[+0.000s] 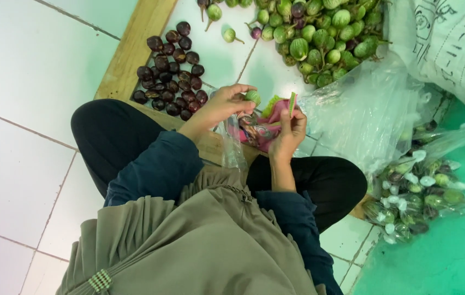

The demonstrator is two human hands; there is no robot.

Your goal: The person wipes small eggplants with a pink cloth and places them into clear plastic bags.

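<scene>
**Sorting small eggplants on the floor**

The left hand (222, 104) pinches a small green eggplant (252, 96). The right hand (290, 131) grips what looks like a knife (292, 102). Purple eggplants (171, 71) lie at ten o'clock, a green pile (320, 38) at one o'clock.

green eggplants (320, 38), dark purple eggplants (171, 71), white floor tiles (30, 71), pink cloth (268, 123).

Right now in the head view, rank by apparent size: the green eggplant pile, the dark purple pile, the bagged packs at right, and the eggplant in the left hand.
1. Green eggplant pile, largest.
2. Bagged packs and dark purple pile: look alike in spread, so unranked.
3. Single green eggplant at the left hand, smallest.
</scene>
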